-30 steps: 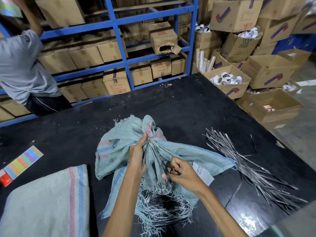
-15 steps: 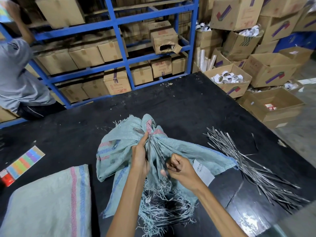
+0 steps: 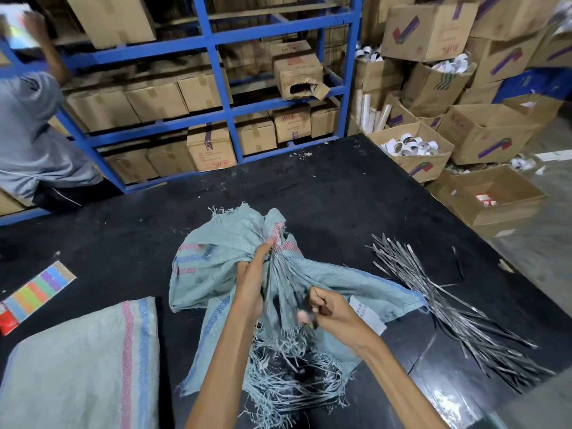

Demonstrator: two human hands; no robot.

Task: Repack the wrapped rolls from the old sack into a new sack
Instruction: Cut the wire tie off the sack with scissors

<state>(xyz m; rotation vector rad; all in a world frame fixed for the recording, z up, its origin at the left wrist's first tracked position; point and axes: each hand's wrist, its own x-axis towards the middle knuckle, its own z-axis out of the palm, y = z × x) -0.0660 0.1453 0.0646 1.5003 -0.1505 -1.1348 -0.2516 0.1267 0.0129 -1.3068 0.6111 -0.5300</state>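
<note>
Left hand [image 3: 250, 283]: fingers are curling round the gathered neck of the old sack [image 3: 216, 261], thumb pointing up along the bunched folds. Right hand [image 3: 334, 311]: fingers are closing tight on a dark object [image 3: 308, 320], too blurred to identify. The old sack is lying crumpled mid-table [image 3: 309, 196], frayed strands [image 3: 288, 376] spilling toward the wearer. The new sack [image 3: 77, 366] is lying flat, lower left. Silvery strips [image 3: 433, 298] are fanning out to the right.

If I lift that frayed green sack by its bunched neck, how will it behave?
Probably floppy: the old sack crumples in folds where the left hand bunches it. Likely light, since it sags flat on the table. Its frayed edge may snag or shed strands.
</note>
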